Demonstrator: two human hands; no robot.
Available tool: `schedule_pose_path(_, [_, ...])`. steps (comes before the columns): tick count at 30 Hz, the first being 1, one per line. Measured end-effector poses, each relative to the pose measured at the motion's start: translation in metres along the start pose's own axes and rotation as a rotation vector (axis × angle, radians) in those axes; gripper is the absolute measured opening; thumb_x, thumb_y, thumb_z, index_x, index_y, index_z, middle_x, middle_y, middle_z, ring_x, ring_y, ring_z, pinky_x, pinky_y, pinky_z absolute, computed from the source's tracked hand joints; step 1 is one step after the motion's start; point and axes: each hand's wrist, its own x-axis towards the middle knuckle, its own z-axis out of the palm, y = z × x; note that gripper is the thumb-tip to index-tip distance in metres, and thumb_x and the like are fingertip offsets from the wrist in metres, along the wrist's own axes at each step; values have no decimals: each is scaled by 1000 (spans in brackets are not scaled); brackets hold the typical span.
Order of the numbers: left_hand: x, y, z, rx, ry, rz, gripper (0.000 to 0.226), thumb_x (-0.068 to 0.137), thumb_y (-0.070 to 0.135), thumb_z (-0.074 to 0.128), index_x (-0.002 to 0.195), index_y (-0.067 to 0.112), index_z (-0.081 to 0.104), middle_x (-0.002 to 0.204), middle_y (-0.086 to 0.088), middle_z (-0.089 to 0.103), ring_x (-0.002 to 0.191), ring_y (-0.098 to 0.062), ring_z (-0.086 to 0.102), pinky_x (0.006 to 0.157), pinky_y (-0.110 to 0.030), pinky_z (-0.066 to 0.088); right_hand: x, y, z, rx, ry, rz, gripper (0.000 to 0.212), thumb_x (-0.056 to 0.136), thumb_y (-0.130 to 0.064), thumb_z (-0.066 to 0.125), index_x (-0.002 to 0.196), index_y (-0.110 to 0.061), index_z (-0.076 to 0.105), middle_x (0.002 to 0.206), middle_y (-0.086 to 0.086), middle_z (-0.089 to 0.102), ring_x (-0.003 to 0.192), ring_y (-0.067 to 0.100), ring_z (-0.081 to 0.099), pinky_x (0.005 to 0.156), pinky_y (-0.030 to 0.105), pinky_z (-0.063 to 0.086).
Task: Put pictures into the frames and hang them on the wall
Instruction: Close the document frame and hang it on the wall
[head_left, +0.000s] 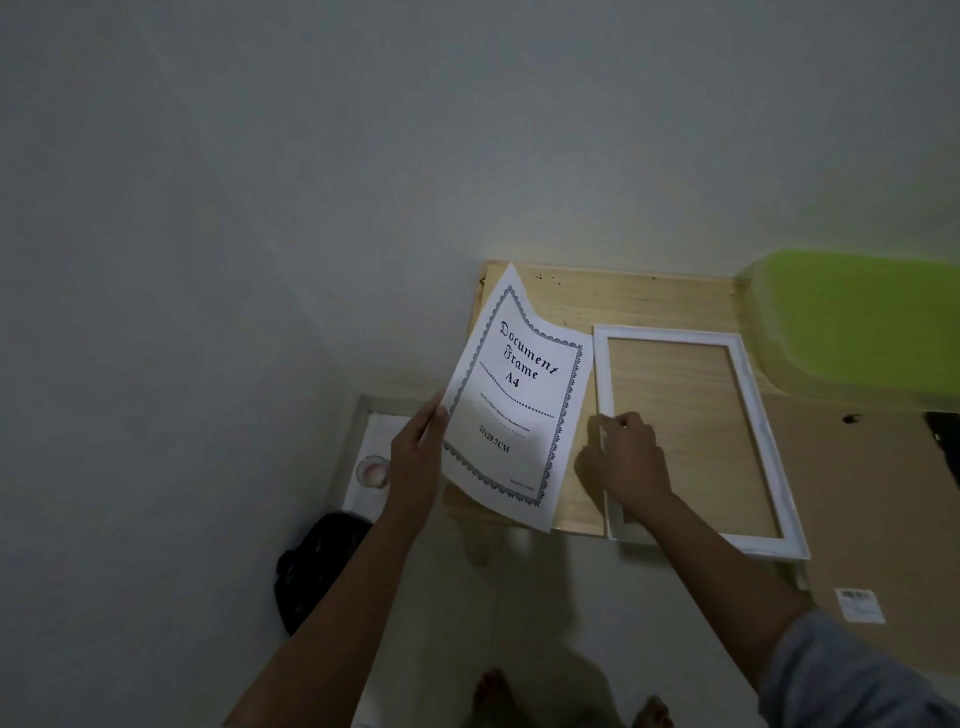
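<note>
My left grip (415, 457) pinches the printed insert sheet (514, 405) by its left edge, thumb on top. The sheet hangs in the air over the left end of the wooden tabletop (623, 296), and its top corner curls over at 12 o'clock. My right grip (628, 462) is curled on the left rail of the white picture frame (769, 441), fingertips closed on the rail. The frame lies flat on the tabletop at 3 o'clock from the sheet, its near end past the tabletop's front edge.

What worries me:
- The sheet is held by one edge only, so it could fold or crease as I swing it across to the frame.
- The frame overhangs the front edge. A tug on the rail could tip it off toward my bare feet.
- If there is glass in the frame, I cannot tell. The wood shows straight through.

The frame's opening holds nothing yet. The brown backing board (872, 493) lies outside it at 3 o'clock, with a barcode label (860, 605) near its front edge. At 9 o'clock, down on the floor, a shallow white recess (358, 415) holds a small round thing (373, 471). I cannot tell what is in the black bag (317, 566) at 7 o'clock.
</note>
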Motion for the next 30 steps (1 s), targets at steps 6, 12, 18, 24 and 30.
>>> schedule_pose_path(6, [-15, 5, 16, 61, -44, 77, 28, 96, 22, 48, 122, 29, 55, 119, 7, 63, 106, 3, 59, 86, -15, 50, 13, -62, -23, 537, 13, -71, 41, 93, -25, 52, 131, -10, 50, 118, 14, 52, 101, 26, 57, 85, 29, 43])
schedule_pose_path(12, [-27, 7, 25, 84, -89, 95, 27, 96, 18, 46, 116, 36, 55, 107, 21, 62, 99, 7, 60, 80, -14, 50, 16, -105, -30, 609, -43, -86, 55, 94, -36, 49, 140, -9, 37, 133, 13, 51, 121, 22, 49, 93, 24, 33])
schedule_pose_path(18, [-36, 6, 29, 108, -100, 115, 27, 96, 18, 47, 110, 39, 58, 102, 17, 66, 95, -1, 63, 76, -19, 50, 9, -113, -37, 562, -26, -92, 53, 93, -25, 50, 142, -11, 34, 123, 15, 58, 108, 22, 57, 90, 26, 38])
schedule_pose_path(24, [-47, 10, 40, 149, -77, 150, 25, 97, 24, 45, 112, 40, 56, 101, 15, 66, 94, -6, 64, 73, -20, 52, 6, -107, -43, 490, 92, -107, 28, 87, -5, 46, 110, -5, 62, 96, 13, 65, 86, 21, 61, 77, 23, 42])
schedule_pose_path(30, [-55, 22, 65, 136, -190, 133, 30, 93, 42, 38, 117, 36, 56, 121, -1, 62, 110, -16, 59, 92, -34, 49, 0, -85, -69, 541, 208, -131, 21, 78, 5, 45, 92, 13, 59, 84, 27, 62, 79, 38, 58, 74, 44, 53])
